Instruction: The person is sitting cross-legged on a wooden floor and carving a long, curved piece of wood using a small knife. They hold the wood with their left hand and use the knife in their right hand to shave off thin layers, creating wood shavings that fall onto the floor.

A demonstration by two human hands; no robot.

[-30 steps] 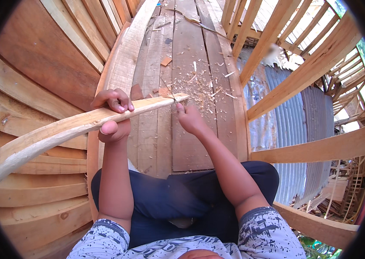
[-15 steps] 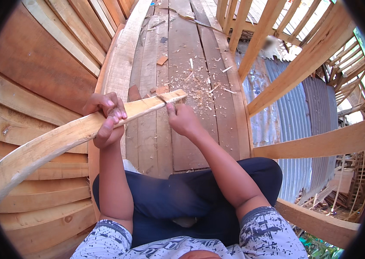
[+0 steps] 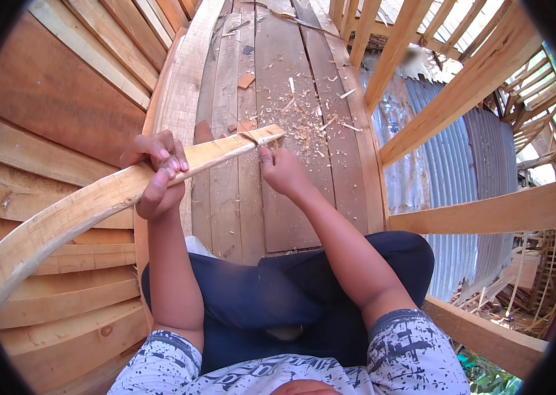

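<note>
Head view: curved wooden strip (image 3: 113, 197) being whittled, tip partly shaved.
Left hand (image 3: 158, 172) grasps strip; right hand (image 3: 282, 172) clenched at tip; shavings (image 3: 304, 122) on plank floor (image 3: 278, 210).

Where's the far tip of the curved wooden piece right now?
In the head view, the tip of the curved wooden piece sits centre frame, just above the right hand, over the shavings on the plank floor. The left hand grips it further back.

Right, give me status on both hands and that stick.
Left hand wrapped around the long curved stick, mid-length. Right hand at its far end, by a notch. Wood shavings litter the plank floor beneath.
</note>
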